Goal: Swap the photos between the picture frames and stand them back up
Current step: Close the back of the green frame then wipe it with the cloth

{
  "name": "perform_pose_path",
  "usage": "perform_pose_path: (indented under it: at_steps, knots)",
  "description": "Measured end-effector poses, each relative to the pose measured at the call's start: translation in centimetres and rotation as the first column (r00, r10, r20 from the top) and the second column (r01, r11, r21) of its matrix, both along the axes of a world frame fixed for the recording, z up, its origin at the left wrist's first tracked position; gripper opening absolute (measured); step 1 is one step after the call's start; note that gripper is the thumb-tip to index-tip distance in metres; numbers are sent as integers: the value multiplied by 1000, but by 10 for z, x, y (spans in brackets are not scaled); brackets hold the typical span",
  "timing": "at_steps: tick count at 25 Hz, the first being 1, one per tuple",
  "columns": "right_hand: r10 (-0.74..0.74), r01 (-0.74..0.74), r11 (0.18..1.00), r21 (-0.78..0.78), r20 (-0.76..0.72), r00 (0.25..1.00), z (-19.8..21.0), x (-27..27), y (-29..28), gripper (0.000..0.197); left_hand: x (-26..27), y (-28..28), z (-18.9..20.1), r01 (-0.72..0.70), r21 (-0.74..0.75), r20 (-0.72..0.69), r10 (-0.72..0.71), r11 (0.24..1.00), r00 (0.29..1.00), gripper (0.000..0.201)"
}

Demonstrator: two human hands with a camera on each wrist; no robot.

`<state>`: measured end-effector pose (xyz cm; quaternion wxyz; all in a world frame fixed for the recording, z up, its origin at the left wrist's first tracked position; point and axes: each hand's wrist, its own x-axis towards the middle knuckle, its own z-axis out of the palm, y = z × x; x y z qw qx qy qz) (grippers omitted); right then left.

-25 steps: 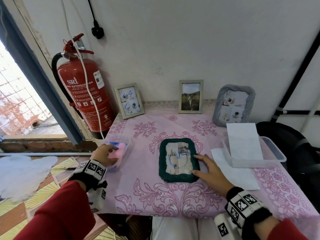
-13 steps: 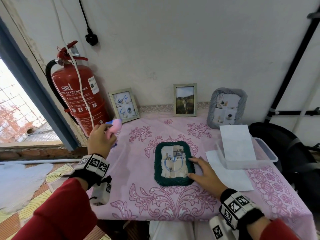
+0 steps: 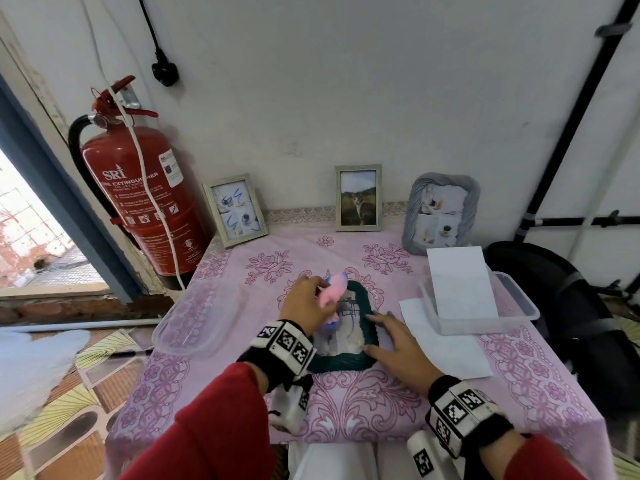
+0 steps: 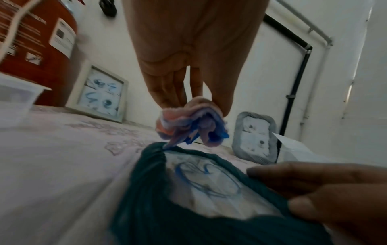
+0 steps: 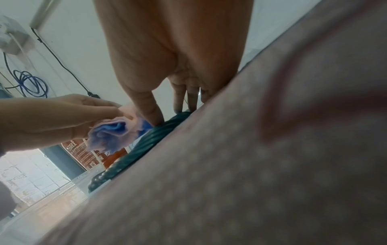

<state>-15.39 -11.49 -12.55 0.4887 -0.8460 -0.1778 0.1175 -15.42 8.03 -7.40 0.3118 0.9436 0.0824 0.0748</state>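
Note:
A dark green frame [image 3: 366,308] lies flat mid-table, its photo marked with blue scribble [image 4: 201,179]. My left hand [image 3: 308,301] hovers over its far end and grips a bunched pink and blue cloth [image 3: 333,289], whose tip touches the frame's rim [image 4: 155,149]. My right hand [image 3: 394,336] rests flat on the frame's right edge [image 5: 167,131], fingers spread. Three frames stand against the wall: a silver one [image 3: 235,209] at the left, a cat photo frame [image 3: 358,198] in the middle, a grey wavy one [image 3: 441,214] at the right.
A red fire extinguisher [image 3: 138,188] stands left of the table. A clear plastic lid [image 3: 194,317] lies at the left edge. A clear tub [image 3: 512,296] holding white paper [image 3: 460,282] sits at the right over another sheet [image 3: 450,351]. A dark chair [image 3: 561,306] is beyond.
My left hand lifted the cloth out of the clear container at the table's left edge and carried it right, over the green frame. My right hand stayed on the frame.

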Motion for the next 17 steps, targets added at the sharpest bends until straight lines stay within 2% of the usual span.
perform_pose_path:
  at_steps: [3,5,10,13,15,17]
  knots:
    - [2,-2,1000,-19,6,1000,0,0,1,54,-1,-13,-12,121,36,-202,-111,992,973,40]
    - [5,-5,1000,-19,9,1000,-1,1,0,54,-3,-15,-14,184,79,-256,-158,980,954,34]
    - [12,-11,1000,-26,8,1000,-3,2,-1,54,-8,-3,-8,201,83,-209,-180,976,961,43]
    - [20,-21,999,-29,-24,1000,-1,3,0,55,-13,3,-12,280,91,-275,-246,956,930,55]
    - [73,-76,997,-32,-86,994,7,5,-5,57,-16,7,-14,308,49,-294,-281,950,914,59]
    - [173,-184,980,-80,-129,976,19,12,-10,60,-16,15,-11,293,-25,-222,-291,956,931,62]
